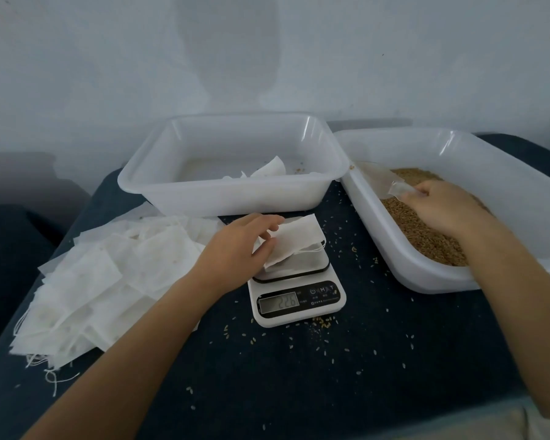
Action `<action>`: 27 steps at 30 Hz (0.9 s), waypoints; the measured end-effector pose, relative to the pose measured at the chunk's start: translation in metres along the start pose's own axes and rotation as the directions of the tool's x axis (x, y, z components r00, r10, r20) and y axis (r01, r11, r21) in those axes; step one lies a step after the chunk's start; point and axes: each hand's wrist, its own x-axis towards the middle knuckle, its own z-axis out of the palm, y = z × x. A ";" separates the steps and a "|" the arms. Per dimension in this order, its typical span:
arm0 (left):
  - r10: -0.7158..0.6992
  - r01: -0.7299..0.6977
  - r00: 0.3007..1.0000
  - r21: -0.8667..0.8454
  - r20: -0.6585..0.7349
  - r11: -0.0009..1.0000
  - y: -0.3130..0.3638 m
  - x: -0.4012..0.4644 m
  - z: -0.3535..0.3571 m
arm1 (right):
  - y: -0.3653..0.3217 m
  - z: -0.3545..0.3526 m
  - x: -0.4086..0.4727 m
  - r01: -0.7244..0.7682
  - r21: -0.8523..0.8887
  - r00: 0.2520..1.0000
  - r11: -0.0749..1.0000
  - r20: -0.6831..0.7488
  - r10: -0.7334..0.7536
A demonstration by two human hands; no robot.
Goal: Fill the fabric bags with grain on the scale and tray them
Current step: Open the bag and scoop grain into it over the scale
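A dark blue surface [299,376] stands before a pale wall. Left of the fingers lies a heap of empty bags [102,281]. The left hand [235,249] pinches a fabric bag [294,241] on the scale [299,296]. The right hand [442,208] grips a clear scoop [385,182] over the grain [426,236].

Dark blue table [299,392], scale [299,300], two trays [235,198] [426,274], bag pile [102,281], scattered grain [324,320]

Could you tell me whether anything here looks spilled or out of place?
Yes: loose grains are scattered over the dark tabletop around the scale, outside the grain tray. A few also lie in the far tray.
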 end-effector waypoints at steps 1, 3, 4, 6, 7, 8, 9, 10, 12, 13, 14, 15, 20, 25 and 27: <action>0.001 -0.001 1.000 -0.005 -0.005 1.000 0.001 0.000 -0.001 | 0.001 0.000 0.001 -0.016 -0.017 1.000 1.000 0.013 0.016; -0.001 0.000 1.000 -0.013 -0.018 1.000 0.002 -0.001 -0.002 | 0.003 0.000 0.003 -0.056 -0.093 0.996 0.994 0.066 0.062; -0.004 0.003 1.000 -0.012 -0.021 1.000 0.002 -0.001 -0.003 | 0.005 0.002 0.004 -0.073 -0.140 0.991 0.987 0.098 0.087; -0.008 0.008 1.000 -0.005 -0.015 1.000 0.004 -0.001 -0.004 | 0.005 0.004 0.003 -0.093 -0.217 0.981 0.972 0.147 0.127; -0.002 0.002 1.000 0.005 -0.008 1.000 0.008 0.000 -0.003 | 0.004 0.005 0.002 -0.098 -0.237 0.977 0.967 0.161 0.139; 0.017 -0.016 1.000 0.028 -0.003 0.999 0.012 0.001 -0.001 | 0.003 0.004 0.001 -0.104 -0.253 0.974 0.962 0.169 0.149; 0.045 -0.044 0.999 0.065 -0.003 0.997 0.017 0.002 0.002 | 0.000 0.004 -0.001 -0.109 -0.266 0.972 0.958 0.173 0.159; 0.071 -0.070 0.997 0.105 -0.005 0.992 0.021 0.003 0.006 | -0.002 0.003 -0.003 -0.101 -0.282 0.976 0.954 0.160 0.150; 0.089 -0.086 0.996 0.156 -0.014 0.984 0.026 0.003 0.013 | -0.007 0.001 -0.003 0.005 -0.298 0.999 0.954 0.042 0.008; 0.081 -0.077 0.997 0.165 -0.018 0.983 0.028 0.004 0.016 | -0.013 -0.001 -0.004 0.094 -0.274 0.994 0.957 -0.034 -0.108; 0.065 -0.061 0.998 0.170 -0.020 0.983 0.028 0.005 0.018 | -0.022 -0.002 -0.006 0.196 -0.213 0.972 0.957 -0.087 -0.218; 0.047 -0.042 0.999 0.177 -0.021 0.983 0.029 0.006 0.021 | -0.033 -0.003 -0.010 0.296 -0.140 0.945 0.945 -0.101 -0.311; 0.016 0.005 0.996 0.240 -0.085 0.971 0.044 0.012 0.037 | -0.084 0.011 -0.024 0.588 -0.249 0.808 0.770 0.217 -0.547; -0.015 0.033 0.998 0.287 -0.065 0.957 0.045 0.016 0.041 | -0.099 0.020 -0.019 0.595 -0.323 0.791 0.736 0.397 -0.465; 0.030 -0.015 0.998 0.255 -0.054 0.967 0.045 0.020 0.038 | -0.095 0.003 -0.006 0.462 -0.291 0.880 0.838 0.263 -0.395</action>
